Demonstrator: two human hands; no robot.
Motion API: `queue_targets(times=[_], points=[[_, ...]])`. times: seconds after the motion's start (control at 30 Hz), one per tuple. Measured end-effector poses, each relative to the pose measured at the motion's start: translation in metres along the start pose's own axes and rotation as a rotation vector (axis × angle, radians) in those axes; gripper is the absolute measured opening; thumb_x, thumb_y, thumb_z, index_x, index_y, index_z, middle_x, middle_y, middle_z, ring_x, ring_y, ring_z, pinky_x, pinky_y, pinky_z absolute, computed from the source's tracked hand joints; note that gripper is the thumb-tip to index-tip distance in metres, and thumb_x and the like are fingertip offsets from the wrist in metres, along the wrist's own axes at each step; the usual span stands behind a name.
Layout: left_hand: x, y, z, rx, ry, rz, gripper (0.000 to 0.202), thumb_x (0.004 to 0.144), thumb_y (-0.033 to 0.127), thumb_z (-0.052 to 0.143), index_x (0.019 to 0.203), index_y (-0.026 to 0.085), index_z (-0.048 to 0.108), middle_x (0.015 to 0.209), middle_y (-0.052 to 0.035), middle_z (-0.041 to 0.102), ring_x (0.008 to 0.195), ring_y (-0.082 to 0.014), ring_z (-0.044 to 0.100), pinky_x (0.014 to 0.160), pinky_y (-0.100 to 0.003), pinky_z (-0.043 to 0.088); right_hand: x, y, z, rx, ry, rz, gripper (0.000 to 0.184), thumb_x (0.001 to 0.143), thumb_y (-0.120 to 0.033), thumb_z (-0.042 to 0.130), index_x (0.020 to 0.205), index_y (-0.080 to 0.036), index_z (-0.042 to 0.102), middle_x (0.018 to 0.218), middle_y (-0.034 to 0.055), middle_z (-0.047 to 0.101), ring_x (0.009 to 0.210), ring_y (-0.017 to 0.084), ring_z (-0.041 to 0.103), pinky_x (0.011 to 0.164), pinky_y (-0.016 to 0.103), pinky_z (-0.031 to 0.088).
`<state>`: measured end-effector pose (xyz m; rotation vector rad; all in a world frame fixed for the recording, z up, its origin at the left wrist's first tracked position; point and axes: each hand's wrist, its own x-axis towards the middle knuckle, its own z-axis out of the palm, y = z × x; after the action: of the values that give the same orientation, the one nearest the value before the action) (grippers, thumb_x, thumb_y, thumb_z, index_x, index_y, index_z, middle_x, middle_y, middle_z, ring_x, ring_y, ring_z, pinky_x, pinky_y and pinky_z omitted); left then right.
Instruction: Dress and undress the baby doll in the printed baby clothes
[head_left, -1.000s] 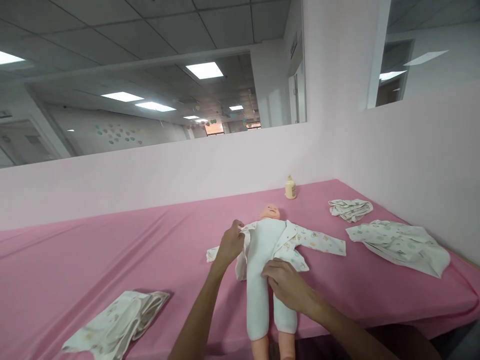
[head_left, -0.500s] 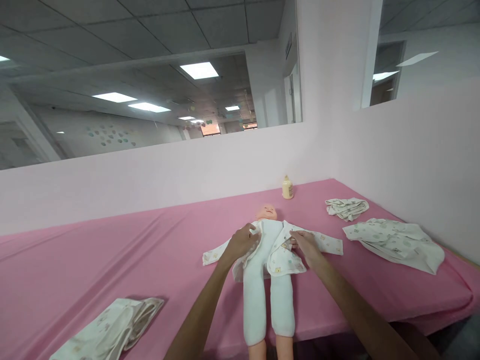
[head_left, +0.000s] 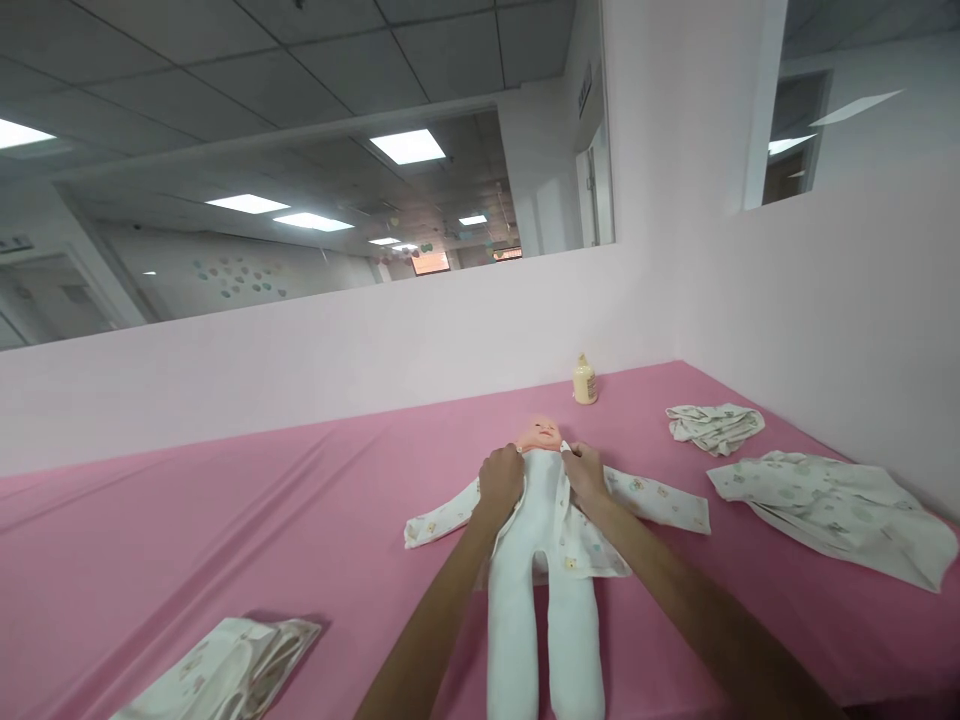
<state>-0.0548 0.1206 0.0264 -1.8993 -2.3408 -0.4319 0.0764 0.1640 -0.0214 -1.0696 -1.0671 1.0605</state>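
Observation:
A baby doll (head_left: 541, 520) with a white cloth body lies on its back, its head toward the wall. It wears a white baby shirt (head_left: 660, 500) with small prints; both sleeves are spread out sideways and the front hangs apart. My left hand (head_left: 501, 480) is closed on the shirt's edge near the neck on the left side. On the other side, my right hand (head_left: 585, 472) pinches the opposite edge by the collar, just below the doll's head. Some of the fingers are hidden behind the backs of the hands.
A pink sheet (head_left: 315, 520) covers the table. Behind the doll stands a cream pump bottle (head_left: 584, 382). Crumpled cloth (head_left: 716, 428) and a larger printed garment (head_left: 840, 510) lie on the right. Folded printed clothing (head_left: 225, 670) is at the front left. A wall (head_left: 420, 350) borders the back.
Both hands have moved up the shirt front, from chest height to the collar beside the neck. The right front panel has been drawn outward, uncovering more of the doll's torso. The view has shifted slightly.

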Motion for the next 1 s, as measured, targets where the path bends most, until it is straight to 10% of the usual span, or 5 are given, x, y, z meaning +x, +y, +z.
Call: queue_targets(times=[0.47, 1.0], points=[[-0.007, -0.015, 0.032, -0.351, 0.356, 0.126, 0.023, 0.096, 0.025, 0.044, 0.098, 0.019, 0.067, 0.096, -0.007, 0.073, 0.084, -0.0183, 0.065, 0.073, -0.027, 0.042, 0.005, -0.011, 0.031, -0.154, -0.181, -0.109, 0.019, 0.074, -0.035, 0.052, 0.07, -0.021, 0.065, 0.073, 0.0, 0.067, 0.076, 0.019, 0.059, 0.075, 0.029, 0.044], [-0.008, -0.013, 0.033, -0.362, 0.327, 0.176, 0.024, 0.097, 0.028, 0.047, 0.099, 0.018, 0.069, 0.094, -0.0059, 0.074, 0.083, -0.0172, 0.066, 0.073, -0.027, 0.045, -0.009, -0.011, 0.025, -0.148, -0.253, -0.123, 0.017, 0.079, -0.03, 0.054, 0.077, -0.021, 0.068, 0.079, 0.0024, 0.071, 0.079, 0.021, 0.063, 0.078, 0.033, 0.048]])
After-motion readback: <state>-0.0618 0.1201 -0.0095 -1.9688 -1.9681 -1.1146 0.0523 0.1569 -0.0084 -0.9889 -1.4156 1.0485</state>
